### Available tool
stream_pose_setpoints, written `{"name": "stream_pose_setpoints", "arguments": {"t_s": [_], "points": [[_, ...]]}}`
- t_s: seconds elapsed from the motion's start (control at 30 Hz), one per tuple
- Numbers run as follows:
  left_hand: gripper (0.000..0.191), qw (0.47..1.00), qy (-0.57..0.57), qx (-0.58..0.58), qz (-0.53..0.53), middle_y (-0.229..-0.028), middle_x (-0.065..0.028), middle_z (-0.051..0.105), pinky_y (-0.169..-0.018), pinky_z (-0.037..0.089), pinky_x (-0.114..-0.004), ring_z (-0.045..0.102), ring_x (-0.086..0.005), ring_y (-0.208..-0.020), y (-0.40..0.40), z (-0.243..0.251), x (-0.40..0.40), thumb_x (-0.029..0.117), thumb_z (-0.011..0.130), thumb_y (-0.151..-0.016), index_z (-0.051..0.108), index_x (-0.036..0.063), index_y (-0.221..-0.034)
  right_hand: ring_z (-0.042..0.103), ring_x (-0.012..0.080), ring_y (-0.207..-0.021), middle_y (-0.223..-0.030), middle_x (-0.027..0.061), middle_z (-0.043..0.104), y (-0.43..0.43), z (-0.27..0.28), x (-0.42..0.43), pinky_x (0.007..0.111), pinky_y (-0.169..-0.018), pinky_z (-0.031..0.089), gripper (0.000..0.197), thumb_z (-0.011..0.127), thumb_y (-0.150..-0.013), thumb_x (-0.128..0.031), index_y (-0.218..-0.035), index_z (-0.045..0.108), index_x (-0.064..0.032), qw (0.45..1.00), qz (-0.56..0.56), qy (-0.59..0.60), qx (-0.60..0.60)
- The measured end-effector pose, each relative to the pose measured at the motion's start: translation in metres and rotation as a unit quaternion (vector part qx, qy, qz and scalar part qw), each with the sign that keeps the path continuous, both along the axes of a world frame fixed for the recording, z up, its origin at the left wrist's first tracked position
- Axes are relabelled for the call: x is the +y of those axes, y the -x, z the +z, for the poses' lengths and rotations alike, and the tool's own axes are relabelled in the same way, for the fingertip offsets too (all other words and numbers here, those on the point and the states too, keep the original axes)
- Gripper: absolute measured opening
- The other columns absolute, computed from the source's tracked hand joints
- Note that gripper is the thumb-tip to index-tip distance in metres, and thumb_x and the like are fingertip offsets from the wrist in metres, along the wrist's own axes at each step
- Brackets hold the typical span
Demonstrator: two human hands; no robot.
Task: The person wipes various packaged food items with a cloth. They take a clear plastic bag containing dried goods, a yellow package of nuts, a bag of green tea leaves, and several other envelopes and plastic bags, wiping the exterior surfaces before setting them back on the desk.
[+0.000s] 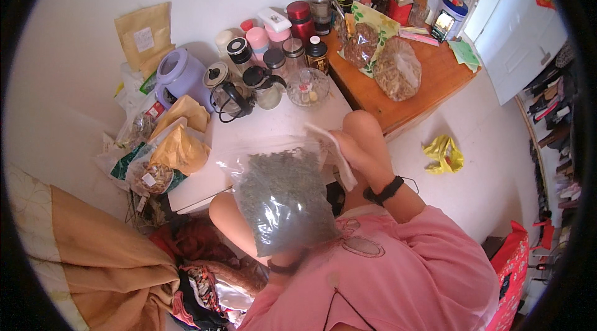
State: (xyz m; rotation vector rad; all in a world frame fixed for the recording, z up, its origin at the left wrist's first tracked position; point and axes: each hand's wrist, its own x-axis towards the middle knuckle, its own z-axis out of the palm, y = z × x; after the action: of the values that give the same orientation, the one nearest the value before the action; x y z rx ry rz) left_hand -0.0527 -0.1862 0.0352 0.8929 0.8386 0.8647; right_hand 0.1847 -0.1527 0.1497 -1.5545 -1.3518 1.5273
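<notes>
A clear plastic zip bag (287, 195) of dried green leaves is upright in front of my chest and lap. My left wrist, with a dark band (284, 268), passes behind the bag's lower edge; the bag hides that hand and its grip. My right hand (346, 150) holds a folded white cloth (333, 153) beside the bag's upper right edge. A black band (385, 191) circles my right wrist. The bag's top overlaps the white table (275, 125) in view. My knees show on either side of the bag.
Glass pots (228, 93), a lidded glass bowl (308, 88), jars and a purple jug (182, 74) crowd the table's back. Paper and plastic bags (179, 149) pile at left. A wooden cabinet (438, 74) at right bears filled bags (398, 69). A yellow plastic bag (443, 156) lies on the floor.
</notes>
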Motion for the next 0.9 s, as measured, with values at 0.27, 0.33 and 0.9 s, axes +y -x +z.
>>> {"name": "stream_pose_setpoints", "arguments": {"t_s": [0.27,0.33,0.9], "points": [[0.051,0.996,-0.012,0.049,-0.077,-0.11,-0.0057,0.055,-0.086,0.04,-0.028,0.052,-0.0144,-0.095,0.014,0.004,0.012,0.03,0.054,-0.088,0.042,0.0,-0.127,0.058,0.0176,-0.085,-0.094,0.0113,0.061,0.005,-0.01,0.008,0.026,-0.073,0.045,0.035,0.044,-0.091,-0.031,-0.1,0.058,0.0001,0.835,-0.267,0.051,0.478],[0.051,0.992,-0.02,0.073,-0.102,-0.109,-0.0056,0.055,-0.086,0.04,-0.027,0.052,-0.0142,-0.094,0.017,0.007,0.015,0.03,0.054,-0.088,0.042,0.0,-0.127,0.06,0.0188,-0.078,-0.088,0.0124,0.062,-0.003,-0.024,0.006,0.027,-0.068,0.047,0.039,0.044,-0.091,-0.035,-0.096,0.059,0.0011,0.863,-0.199,0.105,0.453],[0.073,0.938,-0.327,0.116,0.003,-0.141,-0.0124,0.029,-0.106,0.023,-0.036,0.033,-0.0257,-0.127,-0.03,0.044,0.019,0.01,0.065,-0.077,0.025,-0.0003,-0.137,0.056,0.0086,-0.075,-0.087,0.0039,0.06,0.008,0.011,-0.027,0.024,-0.063,0.044,0.026,0.058,-0.083,-0.027,-0.092,0.061,-0.0036,0.964,-0.189,-0.112,0.149]]}}
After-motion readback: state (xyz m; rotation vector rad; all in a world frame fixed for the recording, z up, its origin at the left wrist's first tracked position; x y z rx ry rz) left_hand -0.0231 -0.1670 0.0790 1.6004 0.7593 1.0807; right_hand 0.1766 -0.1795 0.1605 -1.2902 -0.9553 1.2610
